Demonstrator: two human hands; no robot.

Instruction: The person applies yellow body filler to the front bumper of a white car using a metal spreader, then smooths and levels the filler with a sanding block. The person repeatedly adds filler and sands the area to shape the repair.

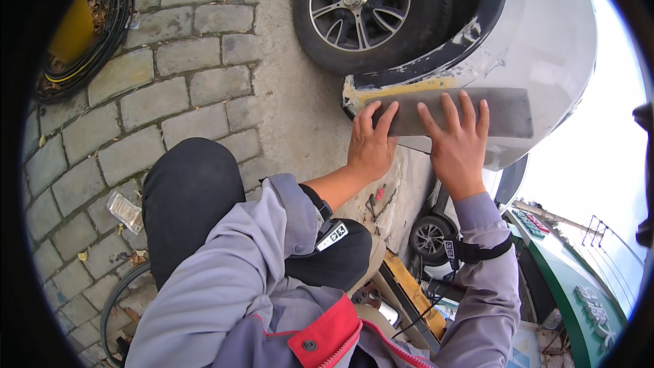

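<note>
Both hands press a long, thin grey sheet (503, 112), possibly abrasive paper or film, flat against the corner of a white car's bumper (546, 25). My left hand (373, 138) lies at the sheet's end nearer the wheel, its fingertips on the surface. Spread fingers of my right hand (457, 133) rest on the sheet's middle. Yellowish filler (429, 85) shows between the sheet and the black wheel-arch trim (434, 64), which has chipped paint along it. What lies under the sheet is hidden.
A car wheel (357, 0) stands beyond the bumper on concrete. Coiled black hose (125, 15) lies on the paving stones (158, 107) at upper left, with a plastic packet (125, 212) nearer my knee. Another car's wheel (430, 237) and a yellow metal edge (414, 291) are at lower right.
</note>
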